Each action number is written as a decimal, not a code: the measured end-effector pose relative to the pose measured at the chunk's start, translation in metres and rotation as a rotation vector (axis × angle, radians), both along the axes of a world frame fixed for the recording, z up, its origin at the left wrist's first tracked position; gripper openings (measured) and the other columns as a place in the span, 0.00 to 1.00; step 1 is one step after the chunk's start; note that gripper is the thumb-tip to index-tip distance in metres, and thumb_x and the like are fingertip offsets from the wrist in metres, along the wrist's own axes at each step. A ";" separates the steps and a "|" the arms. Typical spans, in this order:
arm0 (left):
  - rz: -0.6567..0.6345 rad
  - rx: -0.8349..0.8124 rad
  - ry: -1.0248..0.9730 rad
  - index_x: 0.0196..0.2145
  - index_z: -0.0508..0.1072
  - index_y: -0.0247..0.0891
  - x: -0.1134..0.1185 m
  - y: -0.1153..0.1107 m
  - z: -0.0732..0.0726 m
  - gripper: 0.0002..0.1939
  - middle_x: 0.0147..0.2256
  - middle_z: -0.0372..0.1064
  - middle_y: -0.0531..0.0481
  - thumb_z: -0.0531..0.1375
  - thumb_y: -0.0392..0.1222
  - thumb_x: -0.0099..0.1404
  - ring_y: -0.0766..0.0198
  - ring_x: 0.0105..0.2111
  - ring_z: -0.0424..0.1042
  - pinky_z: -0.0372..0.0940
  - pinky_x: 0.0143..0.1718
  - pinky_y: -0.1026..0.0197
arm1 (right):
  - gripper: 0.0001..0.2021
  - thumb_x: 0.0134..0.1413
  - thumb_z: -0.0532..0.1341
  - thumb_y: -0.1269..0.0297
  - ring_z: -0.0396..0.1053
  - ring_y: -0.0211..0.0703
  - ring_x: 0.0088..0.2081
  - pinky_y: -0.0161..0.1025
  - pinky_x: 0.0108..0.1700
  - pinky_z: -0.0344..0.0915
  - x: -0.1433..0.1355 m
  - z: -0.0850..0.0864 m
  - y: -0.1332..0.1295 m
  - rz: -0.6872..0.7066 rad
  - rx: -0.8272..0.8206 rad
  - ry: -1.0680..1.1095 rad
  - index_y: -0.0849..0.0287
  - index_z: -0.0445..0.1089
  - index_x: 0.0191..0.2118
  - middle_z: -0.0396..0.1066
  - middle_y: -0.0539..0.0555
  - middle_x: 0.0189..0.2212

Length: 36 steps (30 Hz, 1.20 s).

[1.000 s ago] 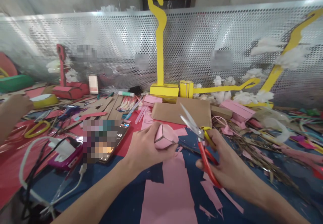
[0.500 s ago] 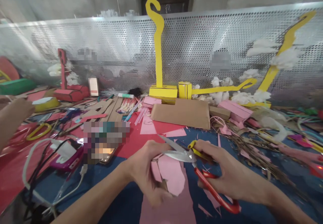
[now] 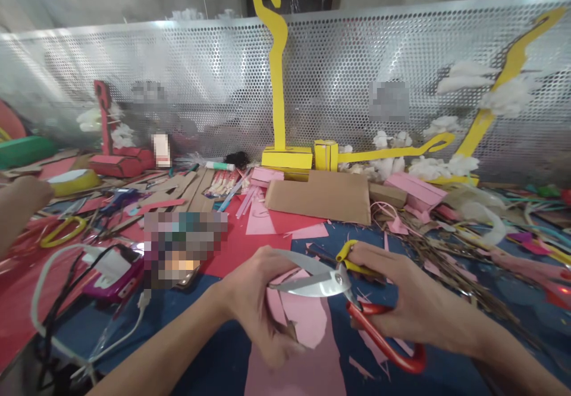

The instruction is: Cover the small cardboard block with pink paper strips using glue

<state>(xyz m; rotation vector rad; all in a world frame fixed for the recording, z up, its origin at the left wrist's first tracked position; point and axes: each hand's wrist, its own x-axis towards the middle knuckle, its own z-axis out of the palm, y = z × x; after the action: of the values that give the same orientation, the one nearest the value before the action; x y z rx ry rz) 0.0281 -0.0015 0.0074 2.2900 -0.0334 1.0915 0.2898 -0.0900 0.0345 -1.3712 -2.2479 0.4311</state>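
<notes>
Fingers wrapped round its left side, my left hand (image 3: pixel 254 301) holds a pink paper piece (image 3: pixel 307 316) with a bit of brown card at its edge. My right hand (image 3: pixel 392 292) grips the scissors (image 3: pixel 336 280), which have one red handle loop and a second handle wrapped in yellow. Their silver blades point left across the top of the pink piece, close to my left fingers, and look nearly closed. Below both hands lies a larger pink sheet (image 3: pixel 294 372) on the blue tabletop.
Ahead lie a cardboard piece (image 3: pixel 321 197) and a yellow box with a tall hook (image 3: pixel 286 158). Twigs (image 3: pixel 459 277) and pink scraps spread right. At left are a purple power strip (image 3: pixel 111 280), cables, yellow-handled scissors (image 3: pixel 65 231) and another person's hand (image 3: pixel 24 203).
The scissor blades have swung nearer together and now lie over the top of the pink piece. The whole view has shifted slightly.
</notes>
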 end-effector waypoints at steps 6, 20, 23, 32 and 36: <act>0.052 0.037 0.012 0.39 0.75 0.37 -0.003 0.002 -0.006 0.24 0.30 0.75 0.48 0.64 0.50 0.44 0.61 0.26 0.73 0.70 0.25 0.61 | 0.16 0.49 0.69 0.67 0.73 0.46 0.40 0.34 0.39 0.71 -0.003 0.003 0.002 0.018 0.068 0.024 0.55 0.72 0.45 0.76 0.53 0.41; -0.041 -0.041 0.050 0.36 0.76 0.38 -0.004 0.006 -0.012 0.21 0.22 0.69 0.55 0.67 0.47 0.42 0.62 0.24 0.69 0.67 0.22 0.62 | 0.09 0.51 0.66 0.72 0.64 0.37 0.32 0.31 0.34 0.62 -0.002 0.004 0.003 -0.026 0.073 -0.037 0.56 0.65 0.34 0.70 0.47 0.33; -0.040 -0.087 0.055 0.40 0.75 0.37 -0.003 0.004 -0.010 0.24 0.22 0.68 0.56 0.66 0.47 0.43 0.64 0.22 0.67 0.64 0.21 0.63 | 0.10 0.49 0.64 0.76 0.59 0.35 0.28 0.31 0.31 0.58 -0.002 0.001 0.005 -0.059 0.080 -0.041 0.56 0.62 0.29 0.66 0.45 0.28; 0.150 0.031 -0.136 0.35 0.71 0.38 0.003 0.002 0.003 0.24 0.23 0.71 0.53 0.63 0.58 0.45 0.65 0.19 0.68 0.63 0.19 0.64 | 0.15 0.51 0.69 0.65 0.58 0.37 0.30 0.30 0.31 0.62 -0.013 0.007 0.001 -0.150 -0.025 0.053 0.53 0.59 0.35 0.62 0.46 0.32; 0.320 0.217 -0.287 0.41 0.73 0.39 0.004 0.007 -0.002 0.28 0.27 0.76 0.50 0.62 0.61 0.47 0.62 0.22 0.74 0.69 0.24 0.61 | 0.14 0.51 0.68 0.65 0.62 0.39 0.33 0.31 0.33 0.65 -0.018 0.014 -0.004 -0.086 -0.059 0.034 0.53 0.61 0.38 0.64 0.48 0.35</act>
<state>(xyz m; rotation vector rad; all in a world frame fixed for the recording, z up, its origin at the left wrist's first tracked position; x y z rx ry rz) 0.0322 0.0057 0.0053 2.3613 0.1102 1.6489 0.2719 -0.0941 0.0480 -1.4730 -2.1556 0.4906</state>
